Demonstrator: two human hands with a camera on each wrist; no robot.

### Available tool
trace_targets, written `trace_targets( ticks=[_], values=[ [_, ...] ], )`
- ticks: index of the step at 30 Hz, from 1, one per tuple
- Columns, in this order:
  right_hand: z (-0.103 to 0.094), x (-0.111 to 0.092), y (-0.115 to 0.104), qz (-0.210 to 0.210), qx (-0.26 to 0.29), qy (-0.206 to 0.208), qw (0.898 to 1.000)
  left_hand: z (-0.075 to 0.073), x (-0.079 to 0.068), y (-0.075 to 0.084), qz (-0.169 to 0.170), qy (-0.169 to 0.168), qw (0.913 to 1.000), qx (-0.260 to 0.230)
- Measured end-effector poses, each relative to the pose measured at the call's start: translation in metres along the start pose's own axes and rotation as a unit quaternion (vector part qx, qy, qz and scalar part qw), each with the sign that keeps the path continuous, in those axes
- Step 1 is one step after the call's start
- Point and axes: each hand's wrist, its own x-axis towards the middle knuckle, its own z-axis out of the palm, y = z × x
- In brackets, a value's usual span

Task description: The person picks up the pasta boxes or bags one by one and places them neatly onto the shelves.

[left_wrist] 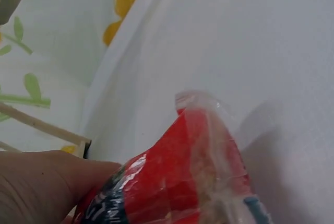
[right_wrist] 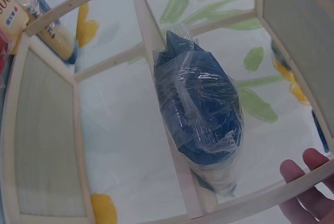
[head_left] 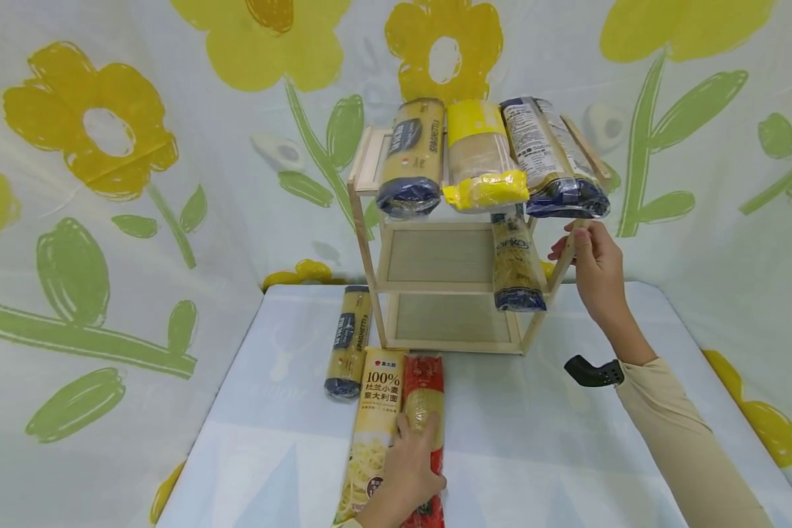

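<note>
My left hand (head_left: pixel 411 469) grips a red noodle pack (head_left: pixel 425 378) lying on the table, thumb along its side. Its crinkled clear end (left_wrist: pixel 201 145) shows in the left wrist view. Right alongside lies a yellow-and-white pasta pack (head_left: pixel 378 400). With curled fingers, my right hand (head_left: pixel 599 271) holds the right front post of a wooden shelf rack (head_left: pixel 455 346). A slim pasta pack with blue ends (head_left: pixel 518 264) rests at the right of the middle shelf, sticking out over its front edge. The right wrist view shows that pack's blue end (right_wrist: pixel 203 109) up close.
On the top shelf are a blue-and-gold spaghetti pack (head_left: pixel 414 154), a yellow noodle pack (head_left: pixel 480 150) and a white-and-blue pack (head_left: pixel 554 158), overhanging the front. Another spaghetti pack (head_left: pixel 350 341) lies left of the rack. A flower-patterned curtain (head_left: pixel 132 308) surrounds the table (head_left: pixel 534 440).
</note>
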Motion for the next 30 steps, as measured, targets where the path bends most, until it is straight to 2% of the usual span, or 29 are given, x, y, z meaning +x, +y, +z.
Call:
trace_targets(
  ticks=[7, 13, 19, 30],
  values=[
    [0.001, -0.001, -0.002, 0.003, -0.006, 0.005, 1.0, -0.006, -0.003, -0.003, -0.015, 0.028, 0.9939, -0.106],
    [0.002, 0.0, -0.001, -0.001, -0.007, 0.004, 1.0, -0.011, -0.007, -0.005, -0.003, 0.022, 0.9855, -0.168],
    [0.002, -0.001, -0.001, -0.009, -0.018, 0.006, 1.0, -0.014, -0.009, -0.007, 0.016, 0.024, 0.9814, -0.19],
    [0.002, -0.001, -0.003, -0.009, -0.022, 0.009, 1.0, -0.022, -0.013, -0.003, 0.016, 0.009, 0.9795, -0.201]
  ],
)
